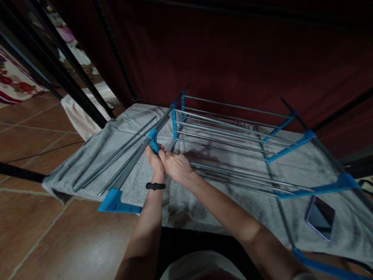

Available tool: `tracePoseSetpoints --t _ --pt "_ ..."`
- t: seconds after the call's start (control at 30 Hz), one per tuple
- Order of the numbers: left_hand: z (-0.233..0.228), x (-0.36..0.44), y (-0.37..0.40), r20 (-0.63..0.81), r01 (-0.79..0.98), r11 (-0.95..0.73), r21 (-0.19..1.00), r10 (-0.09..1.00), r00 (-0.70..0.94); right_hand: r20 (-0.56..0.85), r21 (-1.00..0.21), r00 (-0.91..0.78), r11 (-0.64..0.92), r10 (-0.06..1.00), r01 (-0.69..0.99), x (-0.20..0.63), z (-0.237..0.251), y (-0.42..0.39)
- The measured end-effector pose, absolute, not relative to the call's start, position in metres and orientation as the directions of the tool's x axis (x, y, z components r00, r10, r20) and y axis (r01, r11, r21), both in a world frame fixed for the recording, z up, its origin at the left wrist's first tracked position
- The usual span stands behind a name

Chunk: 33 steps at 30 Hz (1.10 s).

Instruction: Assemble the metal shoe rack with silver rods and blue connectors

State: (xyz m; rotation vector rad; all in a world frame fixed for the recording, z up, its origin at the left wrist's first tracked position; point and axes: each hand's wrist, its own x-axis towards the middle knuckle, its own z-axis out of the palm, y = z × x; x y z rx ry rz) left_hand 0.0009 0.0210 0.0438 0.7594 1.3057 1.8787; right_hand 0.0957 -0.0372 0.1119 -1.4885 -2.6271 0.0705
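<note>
A shoe-rack-like frame of grey metal rods (224, 134) and blue plastic brackets stands on a grey cloth. My left hand (156, 161), with a black band at its wrist, is closed around a blue bracket (153, 136) on the near-left grey tube (129, 165). Beside it, my right hand (176, 166) has its fingers closed at the lower end of that same bracket, touching the left fingers. Its fingertips and the rod ends there are partly hidden. Another blue bracket (112, 202) sits at the tube's near end.
Several loose grey rods (116, 155) lie on the cloth (96, 144) at left. A phone (320, 217) lies at right, near a blue side bracket (323, 186). Black metal bars (72, 58) rise at the left, a dark red curtain (233, 58) hangs behind, and tiled floor (35, 217) shows front left.
</note>
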Motion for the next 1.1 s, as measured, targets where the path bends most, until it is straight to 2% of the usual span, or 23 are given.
tracePoseSetpoints --t 0.13,0.27,0.53,0.77,1.1 --pt "0.0444 0.0019 0.0225 0.037 -0.246 -0.220 0.944 0.811 -0.584 0.093 -0.093 -0.506 0.513 0.858 0.853 0.0994 0.1153 -0.0356" --pt "0.0441 0.0043 0.0215 0.056 -0.191 -0.217 0.957 0.788 -0.614 0.104 -0.091 -0.501 0.510 0.859 0.855 0.1017 0.1156 -0.0345" --pt "0.0440 0.0069 0.0203 0.046 -0.195 -0.203 0.959 0.797 -0.603 0.109 -0.125 -0.491 0.502 0.864 0.856 0.1014 0.1134 -0.0331" --pt "0.0429 0.0079 0.0205 0.064 -0.185 -0.217 0.959 0.796 -0.602 0.070 -0.201 -0.463 0.467 0.883 0.861 0.1020 0.1164 -0.0312" --pt "0.0415 0.0072 0.0186 0.072 -0.162 -0.213 0.964 0.790 -0.609 0.082 -0.211 -0.455 0.462 0.887 0.862 0.1040 0.1138 -0.0276"
